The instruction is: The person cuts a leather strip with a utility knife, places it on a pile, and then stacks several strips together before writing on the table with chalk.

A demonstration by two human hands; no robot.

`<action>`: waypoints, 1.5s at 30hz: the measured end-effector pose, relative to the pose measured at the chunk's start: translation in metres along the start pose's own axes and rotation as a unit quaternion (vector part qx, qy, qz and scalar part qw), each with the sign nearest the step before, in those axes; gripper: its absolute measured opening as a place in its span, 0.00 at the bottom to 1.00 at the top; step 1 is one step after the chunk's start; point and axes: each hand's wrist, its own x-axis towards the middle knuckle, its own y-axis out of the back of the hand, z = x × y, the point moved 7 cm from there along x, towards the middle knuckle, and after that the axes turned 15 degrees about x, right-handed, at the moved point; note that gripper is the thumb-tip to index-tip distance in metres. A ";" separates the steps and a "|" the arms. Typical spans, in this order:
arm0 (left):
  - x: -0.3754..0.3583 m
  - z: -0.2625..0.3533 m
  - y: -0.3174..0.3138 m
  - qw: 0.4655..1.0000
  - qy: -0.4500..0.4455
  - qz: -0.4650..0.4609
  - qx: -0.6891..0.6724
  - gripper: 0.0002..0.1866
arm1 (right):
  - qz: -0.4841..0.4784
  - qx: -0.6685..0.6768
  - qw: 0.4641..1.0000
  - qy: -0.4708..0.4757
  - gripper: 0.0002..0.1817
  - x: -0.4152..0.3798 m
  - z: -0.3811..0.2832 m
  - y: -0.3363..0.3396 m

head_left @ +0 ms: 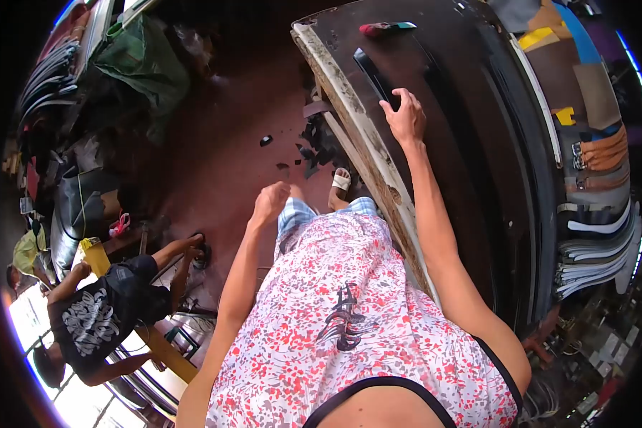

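Note:
My right hand [406,121] is over the dark tabletop [456,143], thumb and fingers apart at the near end of a narrow black strip [367,70]. The strip's end lies in the gap between thumb and forefinger. Beyond the strip is a slim tool [386,28] with a red part and a pale teal end. My left hand [271,202] hangs by my left thigh, off the table, with the fingers curled in. I cannot tell whether anything is inside it.
A worn pale edge [349,100] borders the table on my side. Black scraps [314,153] litter the reddish floor [221,135]. Another person [100,314] sits at the left. Stacked sheets and strips [599,250] stand at the right; a green sheet [139,60] hangs at the far left.

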 end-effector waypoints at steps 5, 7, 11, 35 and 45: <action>0.033 -0.007 0.028 1.000 0.014 -0.015 -0.023 0.10 | 0.008 -0.046 0.999 -0.007 0.15 -0.011 0.003 0.002; 0.063 -0.005 0.034 0.999 -0.032 -0.026 -0.013 0.10 | 0.012 -0.053 0.998 -0.019 0.14 -0.020 0.003 0.006; 0.149 0.017 0.060 0.992 -0.107 -0.062 -0.004 0.09 | 0.033 -0.065 0.997 -0.028 0.12 -0.027 -0.002 0.011; 0.324 0.341 0.074 0.891 -0.364 0.214 0.165 0.16 | 0.066 -0.059 0.996 -0.010 0.11 -0.027 -0.023 0.012; 0.205 0.248 0.190 0.979 -0.202 0.020 0.001 0.17 | 0.113 -0.003 0.993 0.034 0.13 -0.039 -0.048 -0.016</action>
